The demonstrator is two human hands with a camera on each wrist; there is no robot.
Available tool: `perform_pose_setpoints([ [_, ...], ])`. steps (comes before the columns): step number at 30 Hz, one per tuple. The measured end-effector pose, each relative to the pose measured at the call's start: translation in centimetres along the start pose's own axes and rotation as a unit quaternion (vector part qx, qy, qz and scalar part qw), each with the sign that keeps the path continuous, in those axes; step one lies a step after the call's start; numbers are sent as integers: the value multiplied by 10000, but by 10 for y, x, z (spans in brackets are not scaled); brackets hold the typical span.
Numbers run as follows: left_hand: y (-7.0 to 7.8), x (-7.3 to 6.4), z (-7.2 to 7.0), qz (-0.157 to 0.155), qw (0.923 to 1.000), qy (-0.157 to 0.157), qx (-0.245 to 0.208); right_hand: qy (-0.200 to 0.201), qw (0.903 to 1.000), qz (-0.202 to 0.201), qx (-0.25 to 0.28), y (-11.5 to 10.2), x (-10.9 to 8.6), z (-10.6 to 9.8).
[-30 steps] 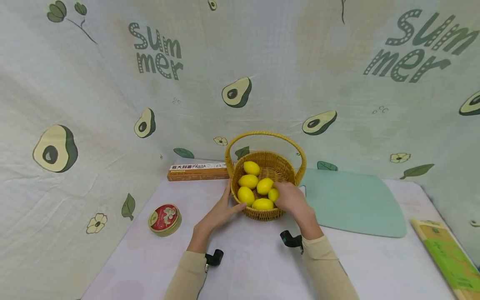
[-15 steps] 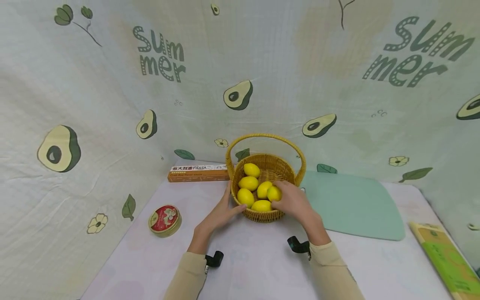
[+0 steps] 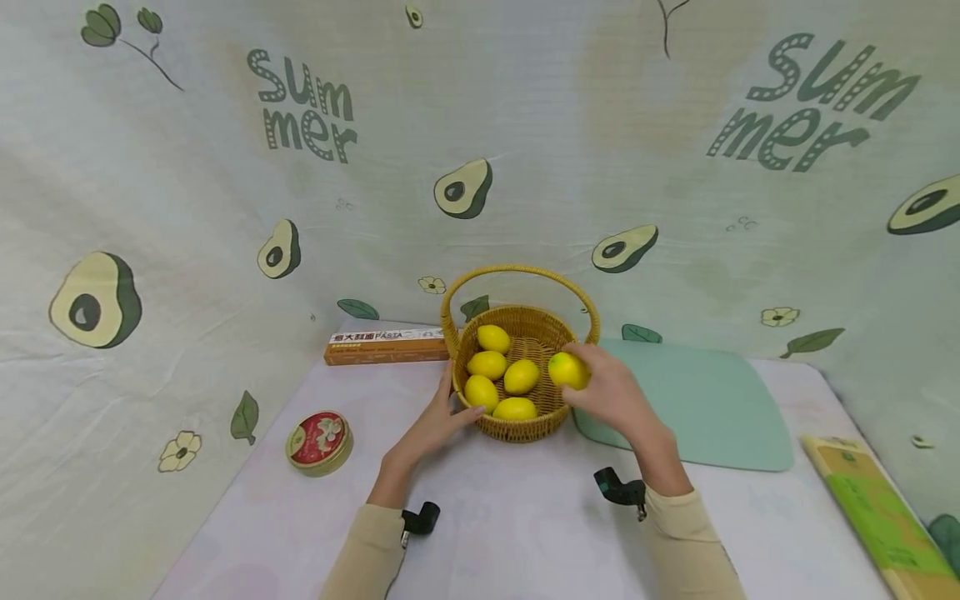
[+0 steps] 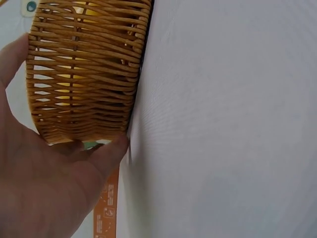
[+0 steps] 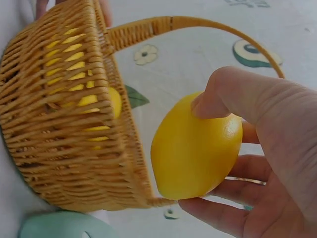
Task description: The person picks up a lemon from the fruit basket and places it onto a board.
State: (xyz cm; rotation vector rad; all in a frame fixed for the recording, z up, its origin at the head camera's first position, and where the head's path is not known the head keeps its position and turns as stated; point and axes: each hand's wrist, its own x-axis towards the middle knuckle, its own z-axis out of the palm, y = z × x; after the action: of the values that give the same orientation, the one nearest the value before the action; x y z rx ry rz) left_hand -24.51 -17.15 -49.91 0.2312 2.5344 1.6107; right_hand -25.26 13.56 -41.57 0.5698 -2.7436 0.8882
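Note:
A yellow wicker basket [image 3: 525, 430] with a tall arched handle stands on the table, several lemons [image 3: 521, 377] lying inside. My left hand [image 3: 429, 427] holds the basket's left front side, thumb at the front rim and fingers along the outer wall; the left wrist view shows this grip against the weave [image 4: 84, 89]. Just over the basket's right rim, my right hand [image 3: 617, 398] pinches one lemon [image 3: 567, 371] between thumb and fingers. In the right wrist view that lemon [image 5: 198, 148] is apart from the basket wall [image 5: 74, 119].
A mint-green cutting board [image 3: 697, 408] lies right of the basket, partly under the right hand. A pasta box [image 3: 386, 347] lies behind at the left, a round red-and-gold tin [image 3: 319, 442] nearer. At far right is a green-and-tan package [image 3: 877, 508]. A printed cloth [image 3: 540, 108] hangs behind.
My right hand has lifted a lemon from among the others and carried it right, to over the basket's right rim. The left hand keeps its place on the basket.

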Motion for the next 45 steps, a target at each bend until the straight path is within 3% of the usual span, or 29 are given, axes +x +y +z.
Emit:
perform_pose_setpoints([
  [5,2,-3,-3,-116,9994,-55,-317,20,10000,5,-66,3,-6,-12],
  [11,1,-3,-7,-294,9981,-49,-538,-123,9996,48,-260,20,-11,-14],
  [16,-6,-1,-5,-215,9982,75,-561,-198,9982,336,-466,41,-12,-12],
  [25,-3,-2,-1,-168,9974,70,-694,-257,9943,704,-759,75,-14,-6],
  [36,-4,5,0,-237,9974,-241,-635,-129,9947,586,-833,104,-20,5],
  [45,-2,5,-1,-166,9974,-172,-677,-133,9955,168,-919,121,-2,4],
])
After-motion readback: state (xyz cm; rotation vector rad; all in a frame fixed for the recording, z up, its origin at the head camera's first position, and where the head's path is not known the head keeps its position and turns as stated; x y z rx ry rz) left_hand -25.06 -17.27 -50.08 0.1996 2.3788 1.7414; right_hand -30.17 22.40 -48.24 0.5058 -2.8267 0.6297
